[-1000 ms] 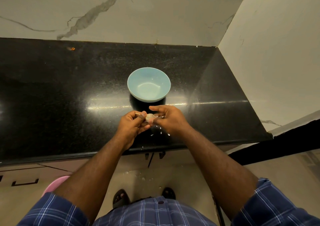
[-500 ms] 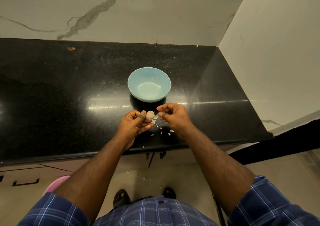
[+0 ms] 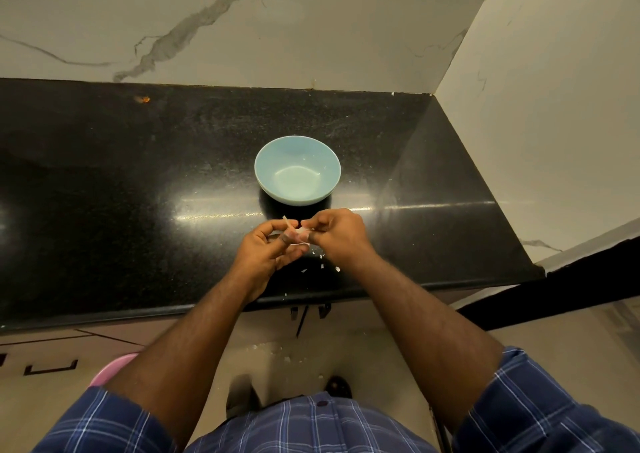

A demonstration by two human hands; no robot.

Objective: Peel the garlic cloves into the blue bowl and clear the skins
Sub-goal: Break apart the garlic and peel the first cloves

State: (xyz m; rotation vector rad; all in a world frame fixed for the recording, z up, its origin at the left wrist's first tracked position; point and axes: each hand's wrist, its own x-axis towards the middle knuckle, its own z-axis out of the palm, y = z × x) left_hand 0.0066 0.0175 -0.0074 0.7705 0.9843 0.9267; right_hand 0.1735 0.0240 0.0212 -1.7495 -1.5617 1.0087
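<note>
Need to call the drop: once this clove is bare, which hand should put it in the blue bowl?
Probably the left hand: it already pinches the garlic clove, just short of the blue bowl. The right hand is pulling skin, so its grip is busy.

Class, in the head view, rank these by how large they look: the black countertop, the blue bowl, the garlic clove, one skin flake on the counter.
1. black countertop
2. blue bowl
3. garlic clove, partly hidden by fingers
4. skin flake
</note>
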